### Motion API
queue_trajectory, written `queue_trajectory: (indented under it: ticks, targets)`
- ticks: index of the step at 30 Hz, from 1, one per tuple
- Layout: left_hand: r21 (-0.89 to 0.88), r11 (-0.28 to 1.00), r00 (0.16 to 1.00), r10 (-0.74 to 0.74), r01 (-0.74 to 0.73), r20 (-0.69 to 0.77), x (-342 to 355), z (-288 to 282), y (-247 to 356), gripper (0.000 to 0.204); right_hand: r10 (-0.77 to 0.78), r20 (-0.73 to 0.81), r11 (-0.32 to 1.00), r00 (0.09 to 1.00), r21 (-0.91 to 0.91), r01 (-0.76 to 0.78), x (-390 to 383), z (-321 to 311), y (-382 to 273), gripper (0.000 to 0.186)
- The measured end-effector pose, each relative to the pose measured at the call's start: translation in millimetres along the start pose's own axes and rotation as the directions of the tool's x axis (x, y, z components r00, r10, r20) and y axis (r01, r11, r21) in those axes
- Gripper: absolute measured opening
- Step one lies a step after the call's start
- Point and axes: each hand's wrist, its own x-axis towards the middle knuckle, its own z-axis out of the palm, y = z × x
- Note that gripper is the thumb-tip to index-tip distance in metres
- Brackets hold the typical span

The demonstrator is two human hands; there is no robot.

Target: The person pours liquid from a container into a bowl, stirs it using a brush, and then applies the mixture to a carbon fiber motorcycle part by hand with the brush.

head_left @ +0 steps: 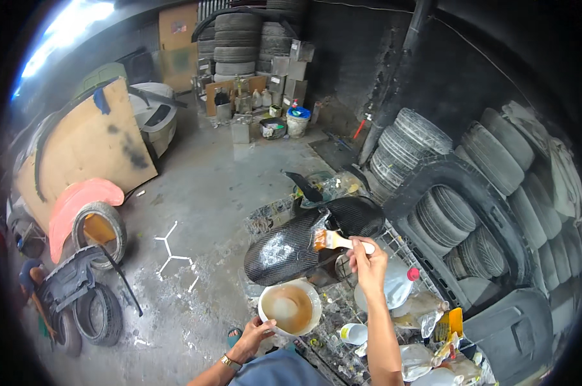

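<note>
- Right hand (pixel 368 262) gripped the brush (pixel 333 240), bristles touching the carbon-fibre part (pixel 291 248).
- Left hand (pixel 255 334) clasped the resin bowl (pixel 290 307), near side.
- Part looked partly coated, apparently; resin remained.

So the curved panel (pixel 291 248) sits on a wire rack (pixel 403 248), with the bowl (pixel 290 307) just in front of it and a brush (pixel 333 240) resting on top. Bottles (pixel 394 286) are right of the bowl. Tyres (pixel 490 161) stack up along the right, more tyres (pixel 236 42) at the back, a board (pixel 88 148) far left.
</note>
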Motion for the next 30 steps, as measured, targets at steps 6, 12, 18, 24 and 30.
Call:
queue_trajectory:
  ticks: [6,12,18,24,30]
  targets:
    - [-0.008,1.000,0.997,-0.027,0.027,0.073,11,-35,11,0.054,-0.607,0.274,0.420,0.746,-0.686,0.594,-16,10,-27,0.017]
    - [0.037,0.998,0.994,-0.054,0.051,0.090,16,-50,25,0.052,-0.319,0.500,0.248,0.805,-0.776,0.580,-67,67,-19,0.017]
    - [0.073,0.995,0.992,-0.071,0.063,0.101,20,-72,26,0.058,-0.203,0.131,0.888,0.970,-0.392,0.239,-17,64,-34,0.011]
    - [0.052,0.998,0.994,-0.033,0.028,0.105,20,-75,29,0.062,-0.306,0.008,0.782,0.952,-0.568,0.256,12,34,-52,0.012]
    - [0.092,0.996,0.992,-0.011,0.000,0.124,20,-82,39,0.046,-0.286,0.506,0.106,0.814,-0.827,0.552,-77,82,-14,0.020]
